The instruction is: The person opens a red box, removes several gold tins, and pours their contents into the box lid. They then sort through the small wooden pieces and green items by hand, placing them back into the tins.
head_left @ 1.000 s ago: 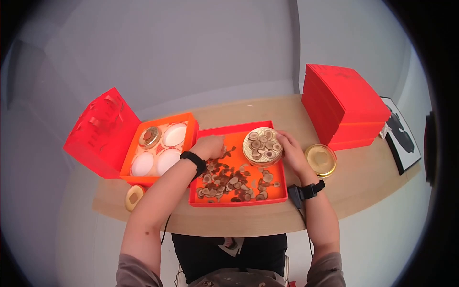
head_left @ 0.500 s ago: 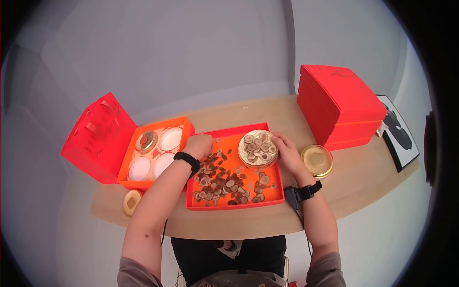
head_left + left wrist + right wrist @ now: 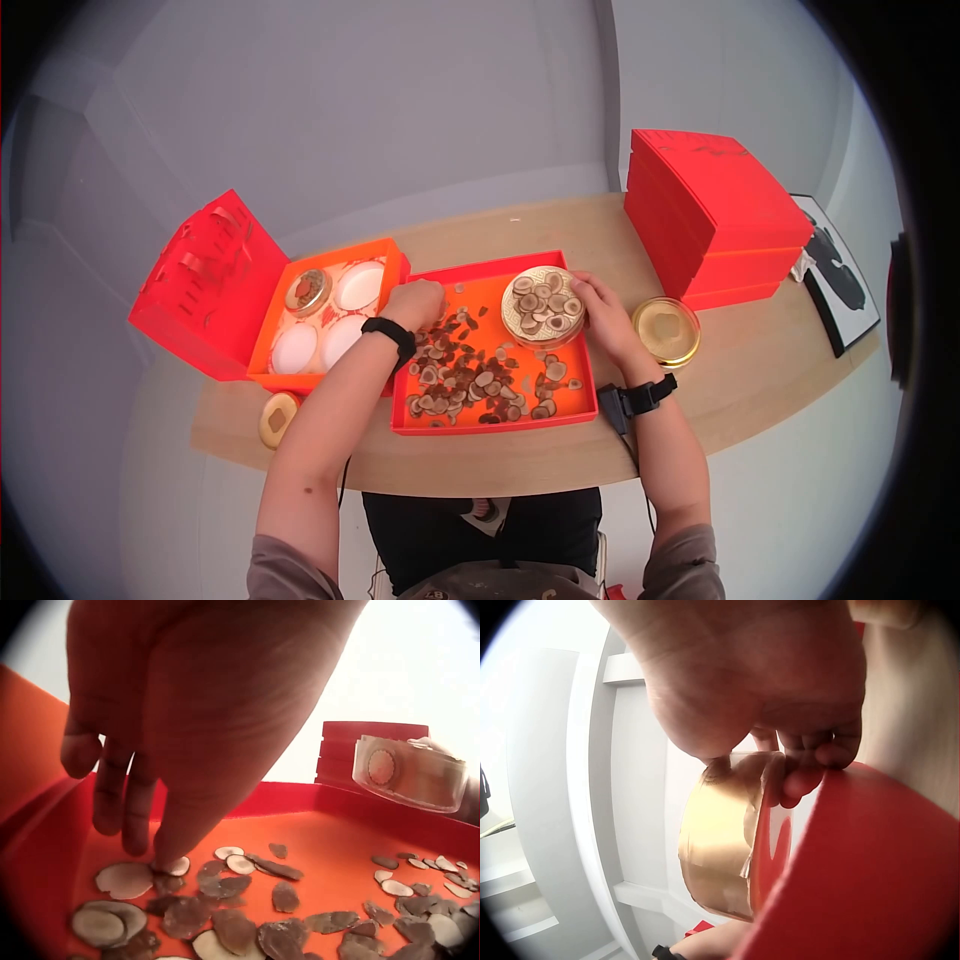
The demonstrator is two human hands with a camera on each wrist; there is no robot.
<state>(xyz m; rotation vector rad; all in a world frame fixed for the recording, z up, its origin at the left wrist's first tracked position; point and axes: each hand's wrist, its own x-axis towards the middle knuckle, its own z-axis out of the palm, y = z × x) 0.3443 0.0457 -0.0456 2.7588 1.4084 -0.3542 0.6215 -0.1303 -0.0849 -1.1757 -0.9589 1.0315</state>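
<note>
In the left wrist view my left hand (image 3: 202, 727) reaches down into a shallow red tray (image 3: 510, 427), thumb and fingertips pinching at a pale dried slice (image 3: 180, 865) with a dark rim. Many similar round slices and darker brown flakes (image 3: 470, 375) lie scattered on the tray's orange floor. My right hand (image 3: 605, 318) holds a clear round jar (image 3: 540, 344) with a gold patterned lining over the tray's far right corner. Several slices (image 3: 541, 300) are arranged face up in the jar. The right wrist view shows its gold side (image 3: 720, 840) under my thumb and fingers.
An open red box (image 3: 262, 374) at left has round white wells and one filled jar (image 3: 308, 291). Gold lids (image 3: 278, 420) lie beside it and another gold round piece (image 3: 666, 332) right of the tray. Stacked red boxes (image 3: 715, 220) and a framed picture (image 3: 842, 280) stand at right.
My left hand has moved left and slightly up, from the tray's middle to near its left edge. The right hand keeps holding the jar in about the same place.
</note>
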